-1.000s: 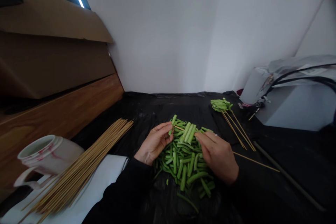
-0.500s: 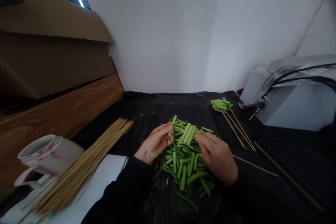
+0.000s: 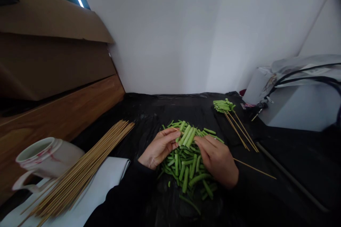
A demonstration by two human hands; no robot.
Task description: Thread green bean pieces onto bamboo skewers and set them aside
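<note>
My right hand is closed around a thin bamboo skewer, whose long end sticks out to the right behind the hand. Several cut green bean pieces sit side by side across the skewer. With thumb and fingers my left hand pinches another green bean piece at the skewer's left end, where the tip pokes out past it. Both hands hover over a heap of cut green beans on black plastic sheeting.
Many loose skewers lie on white paper at left, beside a pitcher. Finished green bean skewers rest at the back right, near a white box with black cables. A cardboard box stands at far left.
The bean piece in my left hand has moved right onto the skewer, close against the other pieces. The skewer's tip now shows beyond it. My right hand has shifted slightly left.
</note>
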